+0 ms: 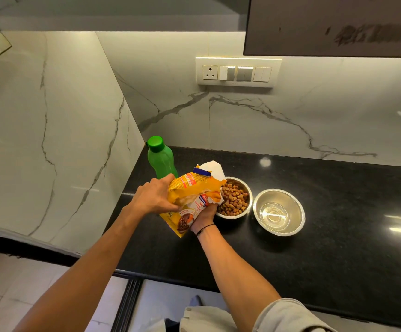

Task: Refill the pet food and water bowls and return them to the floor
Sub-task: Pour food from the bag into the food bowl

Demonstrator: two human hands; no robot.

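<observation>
A yellow pet food bag point(189, 192) with a torn white top is tilted over the black counter. My left hand point(155, 196) grips its upper left side. My right hand point(205, 215) holds it from below, near the open end. Right beside the bag's mouth sits a steel bowl point(247, 188) filled with brown kibble. A second steel bowl point(297, 212) stands to its right and holds a little clear water. A green bottle point(161, 159) with its cap on stands upright behind the bag, near the corner.
The black counter point(338, 236) runs to the right and ends at a front edge near me. Marble walls close the left and back sides. A switch panel point(237, 73) is on the back wall, under a dark cabinet point(333, 25).
</observation>
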